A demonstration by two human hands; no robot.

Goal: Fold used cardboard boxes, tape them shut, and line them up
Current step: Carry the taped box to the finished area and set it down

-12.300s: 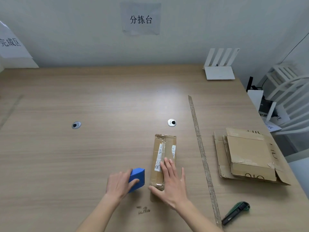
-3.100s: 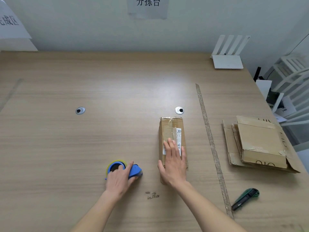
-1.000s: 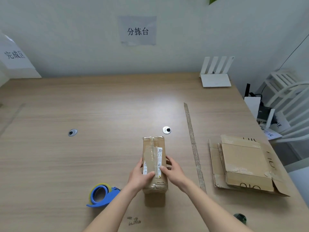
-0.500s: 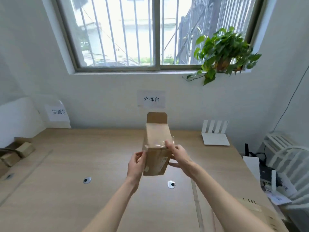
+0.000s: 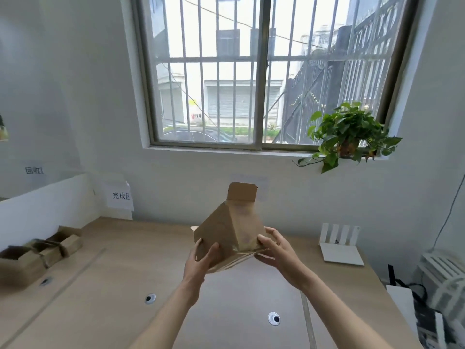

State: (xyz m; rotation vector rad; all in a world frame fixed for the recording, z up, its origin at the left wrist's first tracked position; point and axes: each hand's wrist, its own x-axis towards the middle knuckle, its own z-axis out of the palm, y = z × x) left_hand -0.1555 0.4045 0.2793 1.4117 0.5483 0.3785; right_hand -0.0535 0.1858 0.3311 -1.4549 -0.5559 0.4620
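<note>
**Cardboard box held up over the desk**

Brown corrugated cardboard, matte and creased, forms the oblong box (image 5: 227, 238) that both hands hold in the air above the desk (image 5: 105, 293), tilted with one corner edge toward the camera. A rounded-cornered flap (image 5: 242, 191) stands open at its far top end. Glossy clear tape wrinkles across its lower end.

The left hand (image 5: 198, 260) grips the lower left face, thumb curled onto the front and the fingers wrapped behind. The right hand (image 5: 276, 250) cups the lower right corner, fingers (image 5: 273, 234) spread and curled round the taped end.

The desk is pale wood-grain laminate with two round metal grommets. At its left edge sit more cardboard boxes (image 5: 37, 253), blurred. A white ribbed router (image 5: 341, 245) stands at the far right, under a leafy plant (image 5: 348, 133) on the sill.
</note>
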